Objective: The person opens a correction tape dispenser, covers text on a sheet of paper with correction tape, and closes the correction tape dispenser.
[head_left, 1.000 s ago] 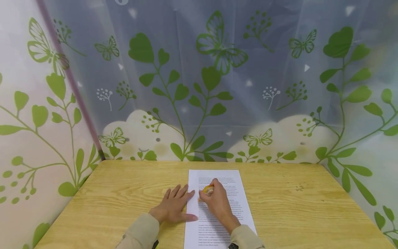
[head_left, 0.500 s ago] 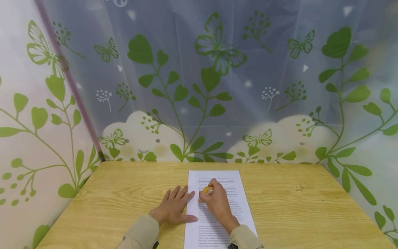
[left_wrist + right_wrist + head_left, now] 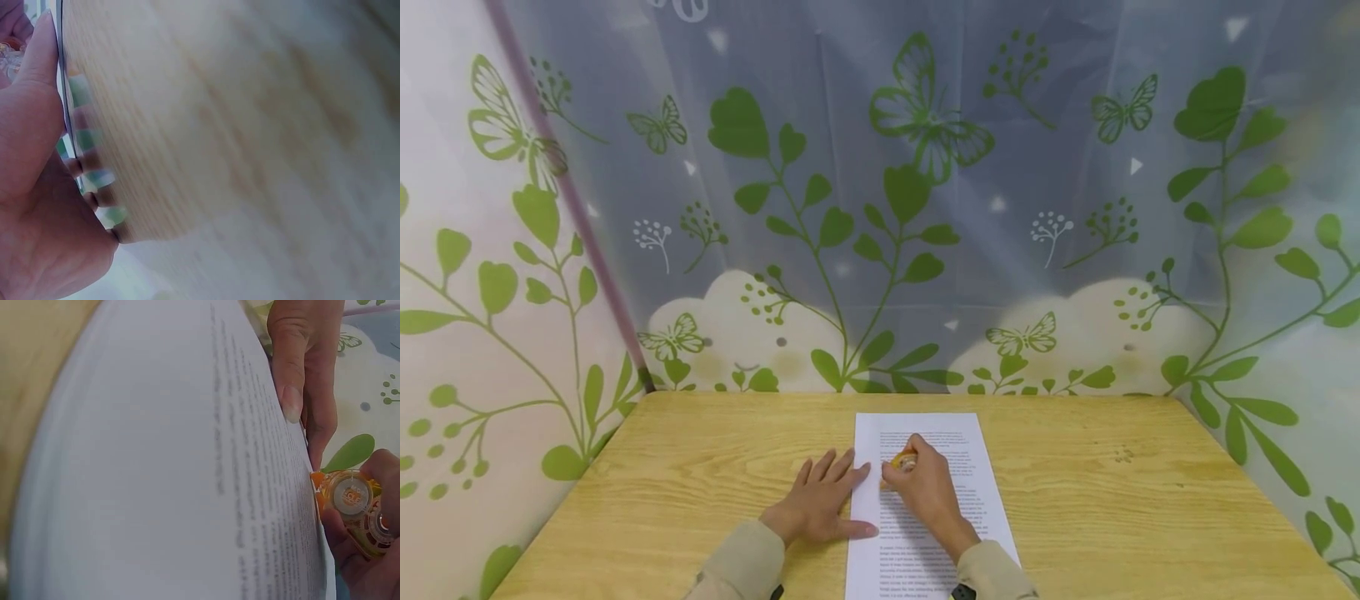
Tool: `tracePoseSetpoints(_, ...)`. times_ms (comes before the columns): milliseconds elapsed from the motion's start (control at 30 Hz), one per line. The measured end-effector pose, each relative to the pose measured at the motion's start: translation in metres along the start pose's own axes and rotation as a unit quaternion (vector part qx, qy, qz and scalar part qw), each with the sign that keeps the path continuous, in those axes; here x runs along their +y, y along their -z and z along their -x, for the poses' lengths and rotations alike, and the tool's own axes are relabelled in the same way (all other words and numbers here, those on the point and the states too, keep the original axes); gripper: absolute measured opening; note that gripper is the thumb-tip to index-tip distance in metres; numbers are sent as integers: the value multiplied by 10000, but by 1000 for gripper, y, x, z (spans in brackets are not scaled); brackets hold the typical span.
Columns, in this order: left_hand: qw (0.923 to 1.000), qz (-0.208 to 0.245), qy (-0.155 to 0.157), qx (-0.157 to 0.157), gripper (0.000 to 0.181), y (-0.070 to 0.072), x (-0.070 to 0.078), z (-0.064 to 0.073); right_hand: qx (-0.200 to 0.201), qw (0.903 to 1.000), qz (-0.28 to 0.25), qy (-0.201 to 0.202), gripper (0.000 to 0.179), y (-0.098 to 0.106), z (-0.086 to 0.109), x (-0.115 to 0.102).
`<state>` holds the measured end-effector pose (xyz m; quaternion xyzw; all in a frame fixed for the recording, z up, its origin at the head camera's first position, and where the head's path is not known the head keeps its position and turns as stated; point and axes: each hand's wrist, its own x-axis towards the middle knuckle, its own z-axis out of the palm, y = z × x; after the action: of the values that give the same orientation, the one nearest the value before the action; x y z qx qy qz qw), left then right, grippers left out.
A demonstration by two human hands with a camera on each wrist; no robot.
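Note:
A printed sheet of paper [image 3: 917, 554] lies on the wooden table, lines of text running down it. My right hand [image 3: 931, 492] grips a correction tape [image 3: 902, 460] over the upper left part of the text. In the right wrist view, this correction tape [image 3: 351, 497] has a clear orange-yellow case with round reels inside, and its orange tip is at the paper. My left hand [image 3: 822, 504] rests with spread fingers across the sheet's left edge, its thumb and fingertips on the paper. The left wrist view shows this left hand [image 3: 34, 156] from the thumb side.
The wooden table [image 3: 1112, 508] extends to both sides of the sheet, with a few small dark marks [image 3: 1122, 454] at the right. Behind it hangs a curtain [image 3: 1000, 250] printed with green leaves and butterflies; similar cloth covers both sides.
The head view has tilted up a little, so the whole scene sits slightly lower. Both hands and the correction tape stay in nearly the same place on the sheet.

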<state>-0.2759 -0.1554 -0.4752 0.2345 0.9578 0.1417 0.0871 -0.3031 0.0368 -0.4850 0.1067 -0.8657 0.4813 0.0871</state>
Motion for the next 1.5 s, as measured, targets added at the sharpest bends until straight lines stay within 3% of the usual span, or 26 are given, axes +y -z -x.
tracePoseSetpoints(567, 10000, -19, 1, 36, 87, 0, 0, 1, -16, 9999, 39, 166, 30, 3, 0, 7)
tracePoseSetpoints(1167, 9998, -151, 27, 112, 91, -10, -10, -5, -174, 9997, 44, 166, 29, 9, 0, 8)
tracePoseSetpoints(1500, 10000, -67, 57, 38, 87, 2, 1, 2, -205, 9996, 17, 206, 30, 11, -2, 13)
